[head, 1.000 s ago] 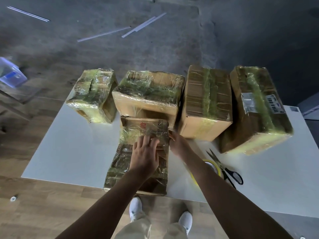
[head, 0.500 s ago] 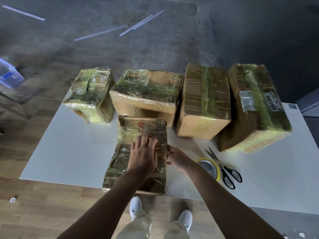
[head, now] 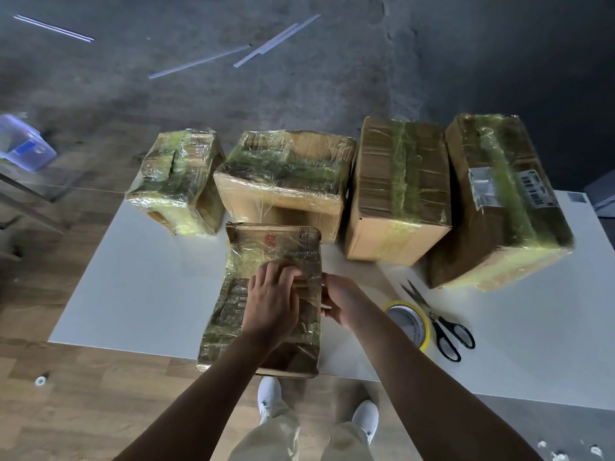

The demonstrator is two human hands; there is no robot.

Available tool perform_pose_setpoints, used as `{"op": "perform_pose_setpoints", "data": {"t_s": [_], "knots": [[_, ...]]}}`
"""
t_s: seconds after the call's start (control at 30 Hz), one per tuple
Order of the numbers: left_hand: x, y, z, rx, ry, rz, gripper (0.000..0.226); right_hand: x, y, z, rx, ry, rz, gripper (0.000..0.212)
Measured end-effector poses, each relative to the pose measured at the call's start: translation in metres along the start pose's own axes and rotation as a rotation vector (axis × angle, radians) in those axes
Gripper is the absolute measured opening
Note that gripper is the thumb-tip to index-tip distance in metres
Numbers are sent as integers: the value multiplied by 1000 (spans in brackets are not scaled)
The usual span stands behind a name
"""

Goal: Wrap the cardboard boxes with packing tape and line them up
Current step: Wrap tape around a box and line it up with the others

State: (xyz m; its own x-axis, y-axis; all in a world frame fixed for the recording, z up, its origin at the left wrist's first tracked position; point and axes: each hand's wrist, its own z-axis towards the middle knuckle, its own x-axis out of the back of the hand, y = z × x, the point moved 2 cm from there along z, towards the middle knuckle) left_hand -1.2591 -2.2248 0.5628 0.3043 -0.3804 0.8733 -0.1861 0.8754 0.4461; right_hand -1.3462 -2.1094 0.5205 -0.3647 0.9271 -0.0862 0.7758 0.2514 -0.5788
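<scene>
White table (head: 139, 277).
Far row, left to right: small box (head: 176, 181), wide box (head: 283, 181), tall box (head: 396, 191), labelled box (head: 499, 201). All are tape-wrapped and stand side by side.
Near edge, centre: fifth box (head: 229, 307), wrapped, lying flat, its near end past the table edge.
Left hand (head: 271, 301): palm down on the fifth box's top, fingers lightly bent, pressing.
Right hand (head: 342, 302): at that box's right side, fingers curled; whether it grips anything is unclear.
Right of the hands: tape roll (head: 420, 322), with scissors (head: 436, 317) just beside it.

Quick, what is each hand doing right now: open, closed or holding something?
Left hand: open, pressing flat on the near box.
Right hand: against that box's right edge; grip cannot be told.
</scene>
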Motion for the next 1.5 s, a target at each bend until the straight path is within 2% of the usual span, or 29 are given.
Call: {"op": "perform_pose_setpoints", "data": {"t_s": [0.1,0.2,0.27,0.33,0.43,0.5,0.57,0.6,0.63,0.67,0.7,0.77,0.8,0.97,1.03,1.1,1.17,1.2,1.23,1.3,1.33,1.37,1.43,1.5], "knots": [[0,-1,1,2,-5,0,29,-4,-13,-6,156,39,35,19],[-4,0,4,10,-47,40,31,-19,-18,-16,252,-24,47,39],[-6,0,5,22,-87,44,35,-26,-6,-22,310,5,-121,45],[-7,1,6,41,-101,17,34,-24,8,-31,405,58,-369,42],[0,1,11,90,-105,-140,27,-14,14,-38,481,74,-639,43],[15,-5,14,111,-4,-282,24,-11,3,-36,473,38,-591,47],[32,-19,18,169,220,-249,25,-11,-15,-32,443,61,-402,47],[38,-30,20,261,298,-187,28,-13,-23,-30,429,69,-329,47],[42,-42,23,388,309,-146,32,-17,-29,-30,432,67,-292,43],[42,-54,26,534,220,-165,40,-22,-31,-29,445,59,-284,37],[41,-66,29,684,59,-241,53,-27,-31,-29,449,56,-307,34],[36,-80,31,897,-259,-524,68,-34,-29,-30,415,81,-402,44],[36,-83,30,932,-338,-622,67,-35,-28,-33,390,104,-455,50],[38,-81,24,833,-353,-701,61,-28,-33,-47,435,92,-520,60],[47,-70,28,750,-316,-814,46,-25,-40,-58,521,42,-569,52],[57,-64,32,610,-212,-887,27,-20,-49,-70,620,-52,-576,43],[68,-61,33,492,-82,-939,23,-11,-62,-82,679,-89,-526,27],[72,-60,32,474,-15,-944,27,-7,-69,-87,682,-76,-490,16],[76,-58,30,468,39,-952,34,-4,-76,-93,688,-73,-445,18],[82,-49,27,412,74,-887,54,-1,-89,-104,741,-62,-422,59],[84,-43,25,366,73,-814,65,0,-95,-108,769,-23,-502,73],[85,-38,23,324,79,-756,75,-1,-99,-113,792,18,-602,78],[90,-32,20,279,108,-678,86,1,-104,-118,788,84,-751,77],[95,-29,15,260,133,-589,89,5,-109,-125,745,62,-858,67]]}}
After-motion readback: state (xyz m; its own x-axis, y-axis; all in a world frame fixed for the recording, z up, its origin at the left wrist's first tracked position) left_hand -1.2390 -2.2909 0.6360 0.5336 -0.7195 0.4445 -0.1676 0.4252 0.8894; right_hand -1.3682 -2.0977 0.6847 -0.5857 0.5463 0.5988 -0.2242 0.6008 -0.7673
